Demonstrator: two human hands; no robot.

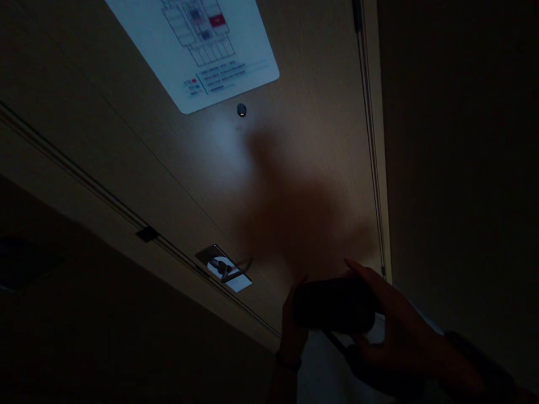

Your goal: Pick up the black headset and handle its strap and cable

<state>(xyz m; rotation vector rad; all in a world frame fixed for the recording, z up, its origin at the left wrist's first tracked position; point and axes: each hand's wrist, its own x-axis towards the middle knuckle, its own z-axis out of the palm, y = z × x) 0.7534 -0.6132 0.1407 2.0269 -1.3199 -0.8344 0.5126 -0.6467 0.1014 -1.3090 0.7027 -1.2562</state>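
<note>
Holding a dark device point(334, 306) in both hands, left point(292, 325) and right point(396, 331) closed around it, near the door point(295, 185).

Pretty dim shot overall. Your only real light lands on the door point(261, 163) in the middle and on the white floor-plan sign point(197, 50) up top, which looks a bit washed out. A big soft shadow sits just below center. The left and right edges drop to near black, and your hands low right are barely more than silhouettes. Everything's tilted and a little soft.
</note>
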